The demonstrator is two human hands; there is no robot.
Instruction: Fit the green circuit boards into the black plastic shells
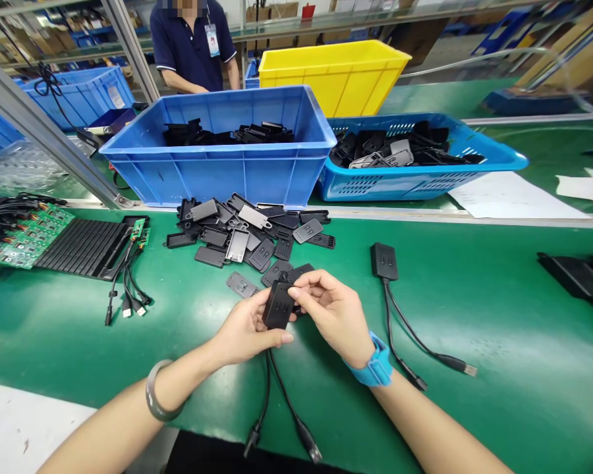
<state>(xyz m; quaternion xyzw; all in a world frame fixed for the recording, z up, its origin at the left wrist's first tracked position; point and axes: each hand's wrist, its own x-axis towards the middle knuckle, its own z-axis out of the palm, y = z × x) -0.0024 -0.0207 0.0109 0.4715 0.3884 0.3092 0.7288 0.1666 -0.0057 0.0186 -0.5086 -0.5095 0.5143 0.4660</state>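
Note:
Between my two hands is a black plastic box (279,305) with two slots in its face, and two black cables hang from its lower end. My left hand (250,329) grips it from the left and below. Thumb and fingers of my right hand (329,306) pinch its upper right edge. Right behind the box lies a heap of black plastic case halves (237,245), some face up, some showing their hollow side. To the right, a similar black box with cables (384,262) lies on the green table; one cable ends in a USB plug (469,370).
A blue bin (217,172) and a light blue basket (400,181) of black parts stand behind the heap, a yellow bin (336,72) beyond. On the left lie green circuit boards (34,234) beside a ribbed black tray (86,247). A person (192,49) stands opposite.

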